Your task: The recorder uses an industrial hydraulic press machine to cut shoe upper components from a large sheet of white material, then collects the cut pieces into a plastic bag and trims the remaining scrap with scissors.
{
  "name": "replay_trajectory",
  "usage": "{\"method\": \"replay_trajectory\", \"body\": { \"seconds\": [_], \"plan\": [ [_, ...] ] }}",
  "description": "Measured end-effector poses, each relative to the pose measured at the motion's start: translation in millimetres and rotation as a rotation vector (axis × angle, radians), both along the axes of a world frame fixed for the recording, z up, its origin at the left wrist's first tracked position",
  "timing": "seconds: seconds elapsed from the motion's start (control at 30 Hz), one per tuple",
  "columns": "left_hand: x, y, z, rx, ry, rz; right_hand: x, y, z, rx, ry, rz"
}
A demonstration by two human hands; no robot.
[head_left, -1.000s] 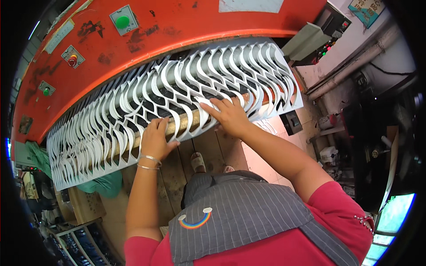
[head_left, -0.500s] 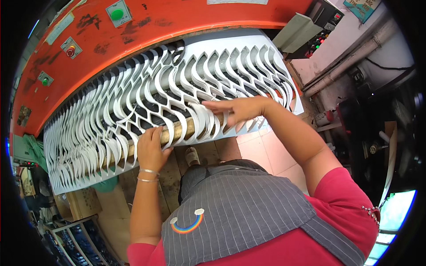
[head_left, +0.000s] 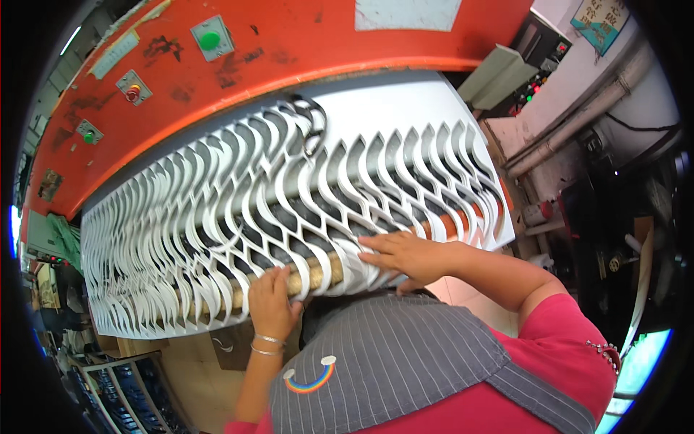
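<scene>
A wide white sheet (head_left: pixel 217 217) cut into rows of wavy crescent openings lies across the bed of an orange machine (head_left: pixel 275 50). A brown roller (head_left: pixel 311 271) runs under its near edge. My left hand (head_left: pixel 271 304) rests on the sheet's near edge, fingers curled over the roller. My right hand (head_left: pixel 405 257) lies flat, fingers spread, on the white strips to the right. A grey striped apron (head_left: pixel 390 369) and red sleeve fill the lower part of the view.
The orange panel carries a green button (head_left: pixel 210 40) and smaller switches at upper left. A grey control box (head_left: pixel 506 72) and pipes (head_left: pixel 585 116) stand at right. Racks with stacked parts (head_left: pixel 108 383) sit at lower left.
The white sheet has come further out of the machine toward me, with a solid uncut part now showing at the back. Both hands have stayed on its near edge and moved nearer to me.
</scene>
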State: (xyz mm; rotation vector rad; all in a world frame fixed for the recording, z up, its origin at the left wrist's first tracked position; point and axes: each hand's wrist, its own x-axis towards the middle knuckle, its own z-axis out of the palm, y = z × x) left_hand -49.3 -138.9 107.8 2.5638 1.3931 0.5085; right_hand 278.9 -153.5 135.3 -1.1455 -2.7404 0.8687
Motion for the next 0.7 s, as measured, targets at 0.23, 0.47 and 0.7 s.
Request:
{"method": "replay_trajectory", "body": {
  "seconds": [0.23, 0.47, 0.7],
  "plan": [
    [-1, 4, 16, -0.055, -0.026, -0.010, -29, 147, 44, 0.341, 0.104, -0.291],
    [-4, 49, 64, -0.075, -0.059, -0.096, -44, 230, 2, 0.653, -0.269, -0.028],
    [52, 143, -13, 0.009, 0.073, -0.053, -48, 242, 2, 0.664, 0.003, 0.050]
  ]
}}
